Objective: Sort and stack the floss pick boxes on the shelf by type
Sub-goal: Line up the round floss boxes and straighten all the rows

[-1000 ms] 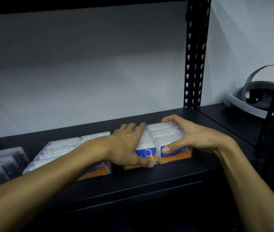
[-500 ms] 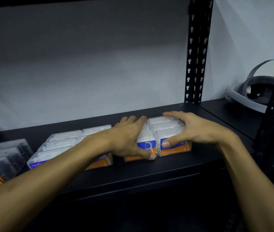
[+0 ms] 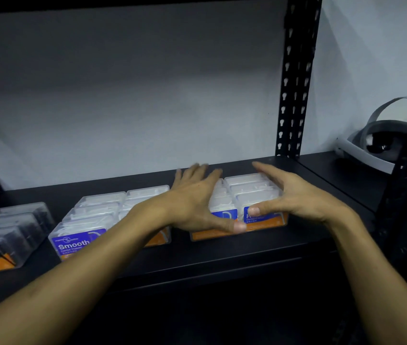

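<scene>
"Smooth" on blue-label box [image 3: 78,241]

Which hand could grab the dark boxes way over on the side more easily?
Probably the left hand. The dark boxes sit at the shelf's left end, on that arm's side. The right hand hovers open by the rightmost white boxes, farther away.

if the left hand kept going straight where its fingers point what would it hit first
Probably nothing on the shelf: the left hand points at bare shelf behind the floss pick boxes, then the white back wall. Depth is uncertain.
</scene>
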`<state>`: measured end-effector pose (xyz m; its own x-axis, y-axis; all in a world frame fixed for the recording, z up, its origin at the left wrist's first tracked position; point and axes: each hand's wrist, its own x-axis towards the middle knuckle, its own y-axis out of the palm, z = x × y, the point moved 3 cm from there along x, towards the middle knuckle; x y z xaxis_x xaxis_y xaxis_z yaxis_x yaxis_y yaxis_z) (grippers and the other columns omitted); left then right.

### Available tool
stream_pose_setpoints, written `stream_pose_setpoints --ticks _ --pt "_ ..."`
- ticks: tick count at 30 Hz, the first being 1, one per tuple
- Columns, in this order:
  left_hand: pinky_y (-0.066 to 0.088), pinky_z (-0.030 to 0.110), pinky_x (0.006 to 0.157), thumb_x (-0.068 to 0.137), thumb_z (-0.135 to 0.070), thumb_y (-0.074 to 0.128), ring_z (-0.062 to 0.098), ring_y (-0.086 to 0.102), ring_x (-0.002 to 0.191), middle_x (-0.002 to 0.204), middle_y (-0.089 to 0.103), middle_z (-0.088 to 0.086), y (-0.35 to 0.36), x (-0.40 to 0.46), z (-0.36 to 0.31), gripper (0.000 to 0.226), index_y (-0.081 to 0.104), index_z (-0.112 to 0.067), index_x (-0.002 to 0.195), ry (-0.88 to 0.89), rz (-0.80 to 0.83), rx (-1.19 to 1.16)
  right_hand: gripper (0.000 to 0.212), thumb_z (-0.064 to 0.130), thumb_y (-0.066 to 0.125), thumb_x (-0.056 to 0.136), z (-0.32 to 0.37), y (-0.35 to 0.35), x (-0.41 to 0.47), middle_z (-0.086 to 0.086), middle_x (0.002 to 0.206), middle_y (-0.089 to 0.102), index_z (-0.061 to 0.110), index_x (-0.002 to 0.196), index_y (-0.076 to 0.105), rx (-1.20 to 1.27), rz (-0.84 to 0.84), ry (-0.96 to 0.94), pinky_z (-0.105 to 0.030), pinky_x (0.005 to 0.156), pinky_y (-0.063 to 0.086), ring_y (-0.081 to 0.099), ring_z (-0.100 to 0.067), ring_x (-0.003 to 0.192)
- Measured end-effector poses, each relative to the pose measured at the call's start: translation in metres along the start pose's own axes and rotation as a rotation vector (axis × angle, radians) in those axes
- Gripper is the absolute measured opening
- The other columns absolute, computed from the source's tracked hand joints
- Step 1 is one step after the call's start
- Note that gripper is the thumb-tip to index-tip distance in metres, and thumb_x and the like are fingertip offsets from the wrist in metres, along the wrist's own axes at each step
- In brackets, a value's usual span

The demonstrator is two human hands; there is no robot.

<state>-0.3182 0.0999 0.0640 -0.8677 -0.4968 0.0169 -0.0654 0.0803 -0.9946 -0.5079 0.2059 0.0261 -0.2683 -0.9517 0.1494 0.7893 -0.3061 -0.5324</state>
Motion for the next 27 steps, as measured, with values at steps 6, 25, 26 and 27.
stream_pose_setpoints --ticks 6,25,26,27 --pt "0.006 0.031 0.12 0.09 -0.07 0.034 0.009 -0.005 0.154 0.168 0.004 -0.006 0.01 -0.032 -0.011 0.08 0.022 -0.028 0.157 -0.158 -0.483 -0.504 0.137 0.072 0.088 0.039 -0.01 0.0 -0.011 -0.001 0.156 0.042 0.024 0.155 0.034 0.423 -0.182 0.032 -0.041 0.119 0.034 0.045 -0.012 0.139" --pt "0.043 0.014 0.079 0.088 -0.044 0.068 0.001 0.057 0.094 0.104 0.058 -0.017 0.054 -0.032 -0.018 0.056 0.052 -0.019 0.136 -0.487 -0.77 -0.901 0.116 0.063 0.08 0.062 -0.006 0.026 -0.01 0.006 0.133 0.061 0.019 0.157 0.029 0.426 -0.311 0.027 -0.029 0.094 0.055 0.072 -0.003 0.1" --pt "0.041 0.009 0.075 0.089 -0.043 0.067 -0.004 0.055 0.087 0.103 0.059 -0.017 0.055 -0.032 -0.019 0.053 0.053 -0.019 0.134 -0.478 -0.774 -0.902 0.118 0.063 0.081 0.061 -0.006 0.026 -0.01 0.004 0.134 0.062 0.019 0.157 0.028 0.418 -0.315 0.033 -0.033 0.096 0.055 0.072 -0.006 0.101" --pt "0.039 0.004 0.072 0.091 -0.042 0.066 -0.01 0.054 0.082 0.106 0.061 -0.017 0.054 -0.033 -0.02 0.05 0.053 -0.019 0.134 -0.466 -0.779 -0.905 0.118 0.062 0.081 0.061 -0.006 0.025 -0.01 0.003 0.134 0.062 0.019 0.157 0.029 0.419 -0.314 0.038 -0.035 0.098 0.055 0.072 -0.007 0.102"
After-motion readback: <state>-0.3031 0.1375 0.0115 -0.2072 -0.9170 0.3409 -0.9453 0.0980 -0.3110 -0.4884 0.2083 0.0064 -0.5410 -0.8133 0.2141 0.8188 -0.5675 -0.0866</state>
